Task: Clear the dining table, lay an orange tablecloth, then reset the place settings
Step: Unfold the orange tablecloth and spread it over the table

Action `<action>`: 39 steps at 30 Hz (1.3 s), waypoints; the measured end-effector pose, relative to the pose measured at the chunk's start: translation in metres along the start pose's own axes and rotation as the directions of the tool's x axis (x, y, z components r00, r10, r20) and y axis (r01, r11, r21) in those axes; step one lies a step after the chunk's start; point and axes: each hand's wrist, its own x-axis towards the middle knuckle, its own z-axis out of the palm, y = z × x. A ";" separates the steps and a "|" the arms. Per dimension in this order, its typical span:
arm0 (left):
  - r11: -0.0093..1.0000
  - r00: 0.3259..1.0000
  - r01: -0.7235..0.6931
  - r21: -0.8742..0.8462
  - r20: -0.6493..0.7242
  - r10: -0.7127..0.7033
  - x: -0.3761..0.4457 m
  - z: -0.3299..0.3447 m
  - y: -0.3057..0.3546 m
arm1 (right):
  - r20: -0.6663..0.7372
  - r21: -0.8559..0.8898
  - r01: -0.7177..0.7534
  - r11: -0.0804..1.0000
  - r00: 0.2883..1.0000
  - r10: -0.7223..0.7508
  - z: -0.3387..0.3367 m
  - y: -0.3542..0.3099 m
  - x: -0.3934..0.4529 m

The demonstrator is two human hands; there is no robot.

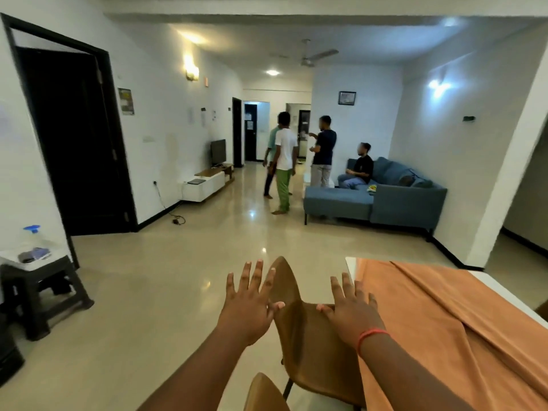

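An orange tablecloth point(439, 315) lies in folds over the white dining table point(501, 292) at the lower right, hanging over its near side. My left hand point(252, 301) and my right hand point(353, 312) are both stretched forward with fingers spread and hold nothing. They hover over a brown chair point(305, 336) that stands at the table's left side. My right hand is just left of the cloth's edge; a red band circles that wrist. No plates or cutlery are in view.
A second brown chair back point(264, 393) shows at the bottom edge. A dark stool point(44, 289) with a tray and bottle stands at left. Several people point(284, 161) stand beyond on the tiled floor, by a blue sofa point(385, 200). A dark doorway is at left.
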 end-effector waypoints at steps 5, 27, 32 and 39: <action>0.998 0.999 0.035 0.058 -0.009 -0.034 0.006 0.005 -0.064 | -0.026 0.032 0.065 0.997 0.998 -0.065 0.021 -0.061 0.039; 0.977 0.965 -0.189 0.103 -0.162 0.204 0.271 -0.005 -0.363 | -0.291 -0.075 -0.161 0.984 0.947 0.133 -0.019 -0.265 0.305; 0.963 0.949 -0.247 0.110 -0.176 0.263 0.379 0.038 -0.364 | -0.306 -0.097 -0.197 0.975 0.939 0.159 -0.006 -0.242 0.406; 0.974 0.948 -0.212 0.074 -0.228 0.224 0.557 0.072 -0.372 | -0.309 -0.102 -0.224 0.969 0.933 0.183 -0.008 -0.193 0.569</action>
